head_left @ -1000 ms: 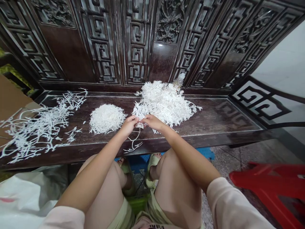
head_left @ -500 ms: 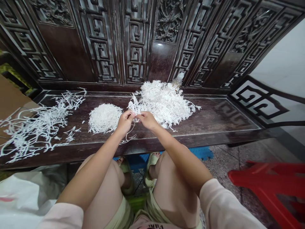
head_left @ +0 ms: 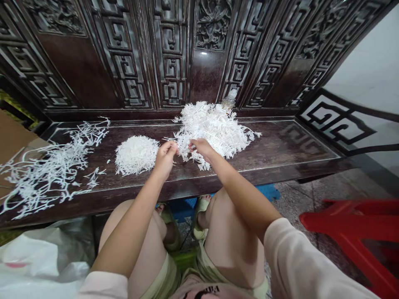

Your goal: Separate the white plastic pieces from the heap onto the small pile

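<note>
Two bare hands work over a dark bench (head_left: 280, 145), at the near-left edge of a big white pile (head_left: 215, 128) of feathery pieces. The left hand (head_left: 167, 155) is pinched narrow, seemingly on a thin sprig (head_left: 167, 138) that pokes out past its fingertips. The right hand (head_left: 202, 148) is curled against the pile; whether it grips anything, I cannot tell. A round heap (head_left: 137, 154) sits just left of the left hand, a loose tangle (head_left: 59, 166) farther left.

The sprig looks very light, thin and bendy, its fine tips easily snagged or crushed; the stem seems the best place to pinch, between thumb and fingertip.

Compared with half a second ago, the hands are farther apart, and the branched strand dangling below them is gone from that spot.
</note>
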Available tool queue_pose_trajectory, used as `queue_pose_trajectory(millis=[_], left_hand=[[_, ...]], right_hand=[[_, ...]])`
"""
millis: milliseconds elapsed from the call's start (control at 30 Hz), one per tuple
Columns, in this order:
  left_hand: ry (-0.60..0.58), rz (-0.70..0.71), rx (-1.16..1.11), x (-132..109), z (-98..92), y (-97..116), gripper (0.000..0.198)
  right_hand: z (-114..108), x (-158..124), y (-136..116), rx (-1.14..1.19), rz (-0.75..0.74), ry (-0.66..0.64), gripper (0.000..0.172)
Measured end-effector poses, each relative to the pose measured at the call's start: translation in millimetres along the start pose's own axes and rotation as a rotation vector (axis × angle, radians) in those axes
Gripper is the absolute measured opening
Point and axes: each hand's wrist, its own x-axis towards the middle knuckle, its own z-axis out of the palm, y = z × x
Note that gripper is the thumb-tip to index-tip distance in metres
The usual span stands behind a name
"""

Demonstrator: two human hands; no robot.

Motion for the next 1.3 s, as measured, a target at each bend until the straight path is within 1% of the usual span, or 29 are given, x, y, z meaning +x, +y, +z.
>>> queue_pose_trajectory(millis=[67,133,167,233,267,333,367,433,500,533,567,600,633,700,733,767,867,900,1000,1067,1133,1200,1267,1300], left_hand=[[0.127,-0.048,0.067,13.4,-19.0,-12.1,0.020],[0.258,-0.152,0.197,26.9,-45.8,-30.3,0.017],[0.294,-0.219,0.260,31.9,-59.9,-40.2,0.016],[0.290,-0.355,0.395,36.8,-84.1,-58.4,0.014],[0.276,-0.410,0.469,37.1,-92.8,-65.8,0.012],[0.263,-0.478,0.583,35.6,-101.5,-74.9,0.012],[0.283,-0.493,0.629,34.7,-101.8,-76.3,0.014],[0.377,-0.474,0.711,33.7,-96.0,-72.8,0.020],[0.473,-0.381,0.773,33.3,-84.6,-63.1,0.022],[0.471,-0.318,0.776,32.6,-77.8,-57.1,0.020],[0.416,-0.259,0.752,31.0,-70.6,-50.8,0.017],[0.318,-0.214,0.712,28.5,-63.4,-44.7,0.014],[0.197,-0.189,0.669,25.1,-56.2,-39.3,0.014],[-0.027,-0.169,0.612,16.5,-42.8,-31.4,0.016],[-0.092,-0.166,0.606,12.2,-36.7,-29.1,0.017],[-0.122,-0.163,0.616,8.5,-31.3,-27.9,0.019],[-0.151,-0.135,0.691,3.1,-19.6,-29.8,0.036],[-0.165,-0.118,0.720,3.2,-17.3,-31.7,0.038],[-0.204,-0.058,0.802,6.1,-14.8,-37.7,0.029],[-0.200,-0.041,0.863,7.7,-15.3,-39.7,0.020],[-0.209,-0.028,0.924,7.9,-16.4,-39.4,0.016],[-0.233,-0.015,0.987,6.8,-17.1,-37.3,0.021],[-0.250,-0.006,1.058,5.0,-16.9,-34.7,0.027],[-0.254,0.000,1.093,4.0,-16.4,-33.6,0.028]], right_hand=[[-7.0,-2.1,2.4,-0.035,-0.001,-0.116,0.020],[-6.0,-6.7,6.3,-0.078,-0.013,-0.212,0.022],[-3.1,-8.9,8.7,-0.105,-0.030,-0.249,0.023],[4.8,-11.7,13.3,-0.164,-0.078,-0.298,0.024],[8.6,-12.0,15.2,-0.190,-0.100,-0.317,0.025],[14.0,-11.0,17.7,-0.236,-0.128,-0.356,0.024],[15.3,-10.0,18.3,-0.256,-0.135,-0.374,0.024],[15.3,-7.7,18.5,-0.295,-0.142,-0.392,0.022],[13.5,-5.9,18.4,-0.327,-0.147,-0.382,0.021],[12.7,-5.3,18.4,-0.331,-0.148,-0.374,0.020],[12.0,-4.9,18.5,-0.326,-0.150,-0.371,0.020],[11.7,-4.8,18.6,-0.312,-0.153,-0.373,0.020],[11.6,-5.0,18.7,-0.290,-0.157,-0.377,0.021],[11.9,-5.8,18.2,-0.249,-0.161,-0.374,0.021],[12.1,-6.3,17.7,-0.235,-0.159,-0.374,0.022],[12.3,-6.8,16.8,-0.225,-0.156,-0.379,0.022],[12.5,-8.1,13.8,-0.184,-0.141,-0.416,0.020],[12.4,-8.4,12.9,-0.165,-0.137,-0.431,0.020],[11.8,-9.0,11.3,-0.122,-0.127,-0.461,0.017],[10.8,-9.2,11.1,-0.120,-0.121,-0.494,0.017],[9.4,-9.1,11.6,-0.152,-0.114,-0.506,0.018],[7.8,-8.6,12.7,-0.210,-0.114,-0.477,0.019],[6.3,-7.8,14.5,-0.271,-0.113,-0.373,0.022],[5.8,-7.3,15.6,-0.301,-0.125,-0.300,0.028]])
